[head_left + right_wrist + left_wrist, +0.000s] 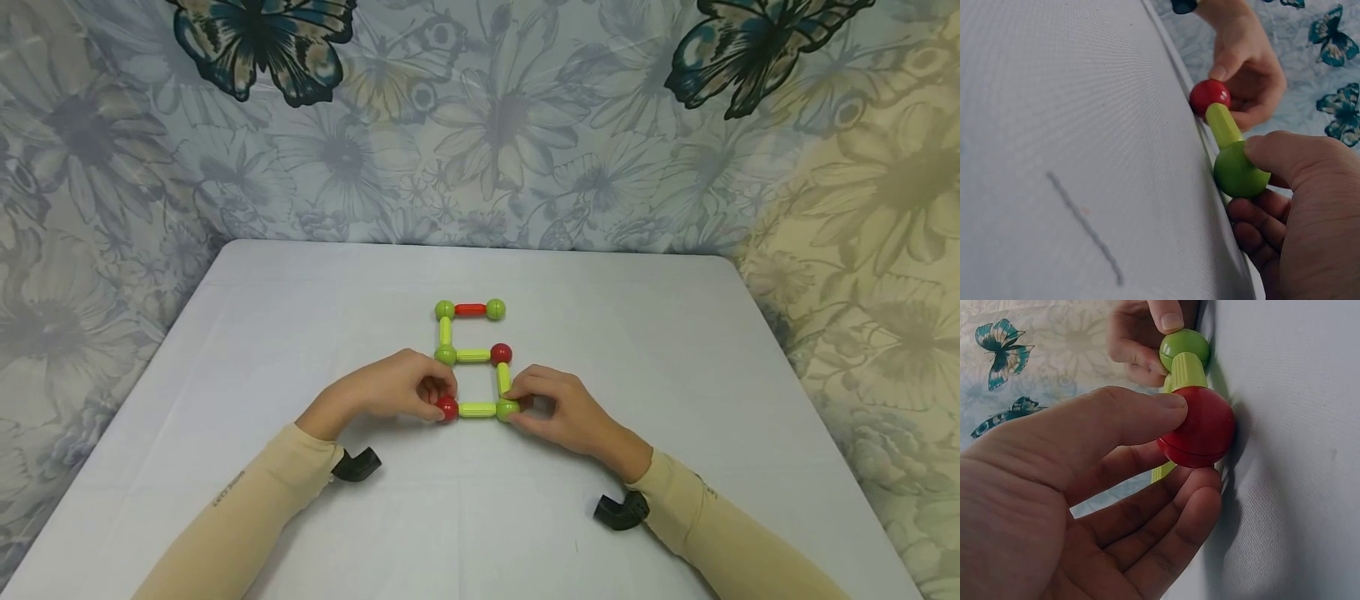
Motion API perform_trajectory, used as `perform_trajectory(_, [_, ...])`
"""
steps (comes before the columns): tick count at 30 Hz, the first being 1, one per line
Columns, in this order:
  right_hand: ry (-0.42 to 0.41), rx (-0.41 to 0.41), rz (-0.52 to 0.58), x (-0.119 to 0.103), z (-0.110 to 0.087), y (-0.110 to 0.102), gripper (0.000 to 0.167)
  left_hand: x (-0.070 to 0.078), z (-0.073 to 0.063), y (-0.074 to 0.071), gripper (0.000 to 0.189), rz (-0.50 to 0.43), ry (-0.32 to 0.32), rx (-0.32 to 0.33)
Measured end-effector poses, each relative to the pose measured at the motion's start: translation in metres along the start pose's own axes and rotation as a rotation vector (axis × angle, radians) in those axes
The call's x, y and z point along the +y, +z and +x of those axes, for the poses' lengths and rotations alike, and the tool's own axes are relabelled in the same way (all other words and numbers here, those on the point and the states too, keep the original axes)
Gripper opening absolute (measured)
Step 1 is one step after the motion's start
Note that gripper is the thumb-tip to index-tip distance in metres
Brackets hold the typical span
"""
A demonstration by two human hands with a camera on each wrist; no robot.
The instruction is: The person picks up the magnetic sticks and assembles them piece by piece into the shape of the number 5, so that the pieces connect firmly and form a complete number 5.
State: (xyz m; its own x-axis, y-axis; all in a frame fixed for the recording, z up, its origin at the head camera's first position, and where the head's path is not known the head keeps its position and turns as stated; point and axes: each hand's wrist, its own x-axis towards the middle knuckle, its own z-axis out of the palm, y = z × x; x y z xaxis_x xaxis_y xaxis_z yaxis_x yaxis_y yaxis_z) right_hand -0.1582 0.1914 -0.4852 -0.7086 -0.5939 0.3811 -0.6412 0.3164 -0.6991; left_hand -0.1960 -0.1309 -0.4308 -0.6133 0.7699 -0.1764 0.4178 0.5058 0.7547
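Note:
Balls and short rods lie joined on the table in a shape like an S or a 5. At its lower left end, my left hand pinches a red ball between thumb and fingers. My right hand holds the green ball at the lower right corner. A yellow-green rod links these two balls. Above stand another red ball, a green ball and two more green balls, the top pair joined by a red rod.
The shape rests on a white-covered table. Behind it hangs a flowered backdrop with butterflies. A black curved piece sits at the left cuff, and a similar black piece at the right cuff.

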Motion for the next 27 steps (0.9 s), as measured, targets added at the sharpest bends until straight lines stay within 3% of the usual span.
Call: perform_trajectory(27, [-0.018, 0.007, 0.0, -0.0007, -0.0001, -0.0003, 0.031, -0.0003, 0.0003, 0.0003, 0.02, -0.002, -0.01, 0.002])
